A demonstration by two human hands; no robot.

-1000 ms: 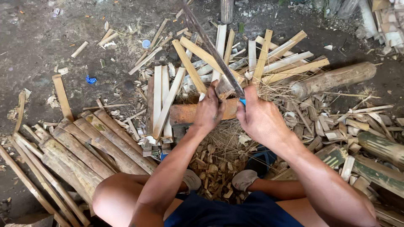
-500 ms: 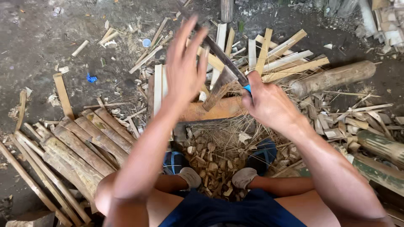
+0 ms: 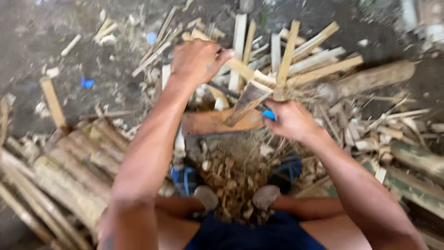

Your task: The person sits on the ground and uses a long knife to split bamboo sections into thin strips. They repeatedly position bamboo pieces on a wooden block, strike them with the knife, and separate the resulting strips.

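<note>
1. Ground [image 3: 55, 51] of bare dark earth, strewn with offcuts and chips; no worktop, all work done low on the floor between the knees.
2. Stack of long bamboo poles [image 3: 60, 171] at lower left, laid side by side, apparently raw stock within arm's reach.
3. Fan of pale split slats [image 3: 296, 60] beyond the hands, heaped loosely, ends pointing outward; likely finished splits tossed clear of the cutting spot.
4. Round log [image 3: 370, 78] at upper right, lying flat, apart from the hands.
5. Orange-brown chopping block [image 3: 208, 122] lying crosswise at centre, under the blade, seemingly serving as anvil.
6. Heap of short chips and fibres [image 3: 231, 171] between the feet, just below the block.
7. Left hand [image 3: 196, 60] raised above the block, grip closed on one slat end [image 3: 240, 68]; hold looks meant to steady it.
8. Right hand [image 3: 291, 121] fisted round blue-handled chopper [image 3: 247, 102], blade angled down-left onto the block.
9. Containers: none visible; everything piled loose.
</note>
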